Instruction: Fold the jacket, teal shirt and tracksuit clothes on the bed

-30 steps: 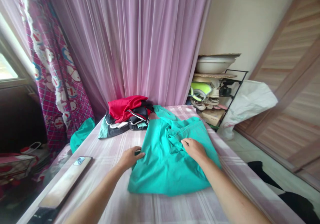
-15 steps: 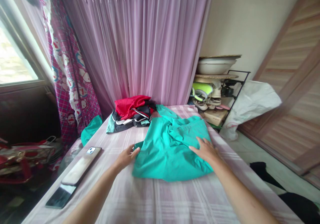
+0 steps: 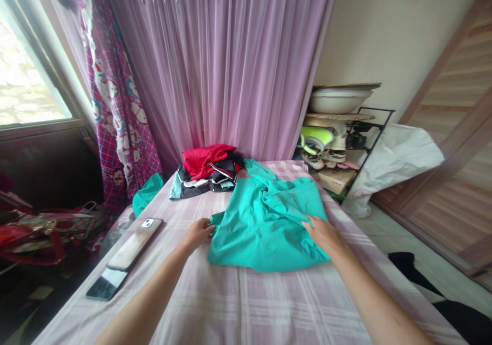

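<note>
A wrinkled teal garment (image 3: 265, 232) lies on the bed-like surface in front of me, its kind unclear. One narrow part of it stretches back toward the curtain. My left hand (image 3: 200, 232) pinches a small flap at the garment's left edge, thumb against fingers. On the right side, my right hand (image 3: 323, 232) has its fingers drawn together on the cloth near the edge; some of the fingertips are hidden in the folds. Behind and to the left sits a pile of folded clothes (image 3: 196, 183) with a red garment (image 3: 207, 160) on top.
Two phones, one light-backed (image 3: 134, 245) and one dark (image 3: 107, 283), lie by the left edge of the plaid sheet (image 3: 238, 309). A purple curtain (image 3: 230, 68) hangs at the back. On the right stand a shoe rack (image 3: 369, 150) and a white bag (image 3: 400, 155).
My left hand has closed on the flap at the garment's left edge. The fingers of my right hand, spread before, have drawn together. The whole view has shifted slightly.
</note>
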Available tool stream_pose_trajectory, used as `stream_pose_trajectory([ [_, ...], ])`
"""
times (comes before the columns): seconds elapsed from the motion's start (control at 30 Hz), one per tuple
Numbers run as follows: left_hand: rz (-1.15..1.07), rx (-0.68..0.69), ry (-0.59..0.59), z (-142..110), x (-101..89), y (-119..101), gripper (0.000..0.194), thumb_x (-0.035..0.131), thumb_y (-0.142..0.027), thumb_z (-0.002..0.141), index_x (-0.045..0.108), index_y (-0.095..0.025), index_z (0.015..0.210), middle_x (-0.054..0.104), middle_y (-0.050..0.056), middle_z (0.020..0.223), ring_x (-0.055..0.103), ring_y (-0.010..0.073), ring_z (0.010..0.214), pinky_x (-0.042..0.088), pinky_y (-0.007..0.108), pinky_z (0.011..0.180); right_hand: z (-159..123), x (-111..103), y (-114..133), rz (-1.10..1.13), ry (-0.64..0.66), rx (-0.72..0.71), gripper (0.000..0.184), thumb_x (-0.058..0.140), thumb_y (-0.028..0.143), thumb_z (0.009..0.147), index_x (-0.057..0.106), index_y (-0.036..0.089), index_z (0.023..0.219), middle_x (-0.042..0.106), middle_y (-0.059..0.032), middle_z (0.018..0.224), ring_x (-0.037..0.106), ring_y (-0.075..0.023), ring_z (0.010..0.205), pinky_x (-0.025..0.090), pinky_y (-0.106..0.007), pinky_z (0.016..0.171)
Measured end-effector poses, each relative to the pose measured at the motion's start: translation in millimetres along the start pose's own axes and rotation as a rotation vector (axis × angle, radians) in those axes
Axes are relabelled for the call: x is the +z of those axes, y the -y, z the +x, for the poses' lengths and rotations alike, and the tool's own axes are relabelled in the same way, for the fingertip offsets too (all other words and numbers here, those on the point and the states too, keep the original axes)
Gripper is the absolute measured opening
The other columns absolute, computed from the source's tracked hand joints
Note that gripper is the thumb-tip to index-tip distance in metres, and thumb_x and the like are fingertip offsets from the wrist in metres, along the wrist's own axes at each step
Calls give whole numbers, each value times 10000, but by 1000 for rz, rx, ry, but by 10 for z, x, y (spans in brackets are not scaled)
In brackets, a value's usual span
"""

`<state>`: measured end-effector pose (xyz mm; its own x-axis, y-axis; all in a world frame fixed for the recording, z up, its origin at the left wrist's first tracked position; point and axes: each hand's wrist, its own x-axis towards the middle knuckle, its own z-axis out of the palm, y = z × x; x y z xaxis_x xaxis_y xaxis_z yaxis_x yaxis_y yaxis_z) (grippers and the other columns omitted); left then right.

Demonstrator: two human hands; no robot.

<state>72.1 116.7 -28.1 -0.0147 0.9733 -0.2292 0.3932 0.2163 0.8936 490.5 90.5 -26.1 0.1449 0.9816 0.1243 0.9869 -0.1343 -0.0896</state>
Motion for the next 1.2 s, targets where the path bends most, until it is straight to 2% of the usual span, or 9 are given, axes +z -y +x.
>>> stream_pose_trajectory([
  [0.33,26,0,-20,-4,9,-7,279,695,-389,698,617,-185,870,632,-35,645,625,138,549,445,231,488,-51,7,75,-21,24,61,517,393,405,971,552,182,1410,556,-169,1423,575,-305,1236,446,-406,993],
  [0.47,40,6,-31,-14,14,-19,292,681,-450,708,624,-186,817,630,-28,628,625,144,546,436,231,482,-64,-12,111,-45,51,69,532,398,395,978,503,166,1446,528,-184,1443,557,-306,1255,432,-422,1004],
  [0.63,34,54,-100,-18,16,-89,297,634,-454,750,630,-180,863,648,-7,669,649,158,629,463,234,532,-55,-44,112,-30,58,43,481,360,350,996,572,166,1387,587,-164,1389,581,-279,1231,433,-386,1007],
  [0.73,27,106,-161,18,-26,-226,287,581,-445,788,636,-190,909,675,8,746,655,170,708,495,257,618,-72,-113,141,-22,61,12,469,373,354,984,612,177,1346,605,-144,1377,584,-277,1230,439,-382,1013],
  [0.87,104,275,-281,74,-185,-607,259,575,-426,789,665,-229,930,714,9,848,654,197,818,493,279,724,-86,-377,321,18,-14,-33,519,455,384,944,540,202,1422,538,-144,1453,541,-296,1283,433,-424,1039],
  [0.97,209,481,-327,78,-319,-989,212,574,-404,787,674,-237,871,705,-4,801,635,196,783,479,285,748,-24,-732,609,75,-137,-179,507,464,360,937,551,214,1414,513,-127,1479,489,-293,1333,404,-434,1077],
  [1.1,207,663,-221,15,-390,-1400,230,581,-451,803,674,-247,858,687,-21,762,619,185,764,479,273,759,177,-1265,1144,158,-287,-399,535,458,260,927,496,243,1460,483,-87,1507,453,-286,1350,353,-461,1123],
  [1.2,205,778,-127,-68,-383,-1534,267,558,-471,836,680,-250,924,703,-16,832,628,184,813,485,268,777,374,-1522,1538,156,-290,-544,677,477,139,882,367,278,1535,381,-74,1578,360,-275,1420,297,-477,1157],
])
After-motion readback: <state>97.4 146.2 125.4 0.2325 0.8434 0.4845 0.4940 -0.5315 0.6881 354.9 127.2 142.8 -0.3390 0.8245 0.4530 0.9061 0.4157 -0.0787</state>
